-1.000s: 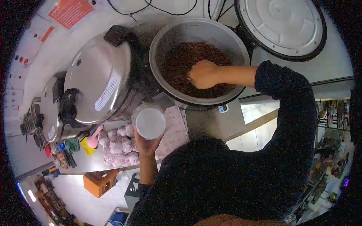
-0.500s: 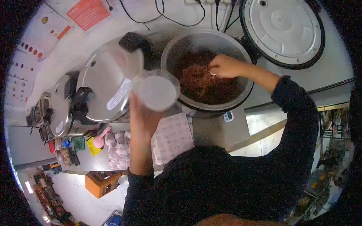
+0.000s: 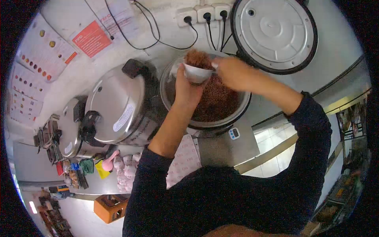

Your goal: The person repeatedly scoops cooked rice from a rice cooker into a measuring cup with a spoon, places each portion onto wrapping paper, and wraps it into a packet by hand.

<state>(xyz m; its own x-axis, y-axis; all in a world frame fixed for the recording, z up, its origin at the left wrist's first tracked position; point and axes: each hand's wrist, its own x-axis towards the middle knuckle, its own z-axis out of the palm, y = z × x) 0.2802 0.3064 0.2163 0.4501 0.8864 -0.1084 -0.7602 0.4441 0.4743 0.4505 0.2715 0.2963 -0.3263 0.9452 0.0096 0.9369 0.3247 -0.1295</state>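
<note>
My left hand (image 3: 187,89) is closed around a white bowl (image 3: 197,73), holding it over the large cooker pot (image 3: 244,103). A heap of reddish-brown grain, like cooked rice (image 3: 197,59), rises above the bowl's rim. At the bowl's right edge, my right hand (image 3: 233,73) is closed on a scoop with a pale handle (image 3: 214,64); its head is hidden by the grain. More of the same grain (image 3: 219,100) fills the pot below both hands.
The pot's lid (image 3: 274,35) stands raised behind it. Left are two closed cookers (image 3: 114,102), pink wrapped bundles (image 3: 128,170) and a pink spoon (image 3: 110,160). Printed paper (image 3: 185,158) and a small timer (image 3: 234,133) lie in front. Plugged sockets (image 3: 205,15) line the wall.
My left hand has brought the bowl from beside the pot to above it, up and to the right. My right hand has lifted out of the grain to the bowl, which now has grain heaped at it.
</note>
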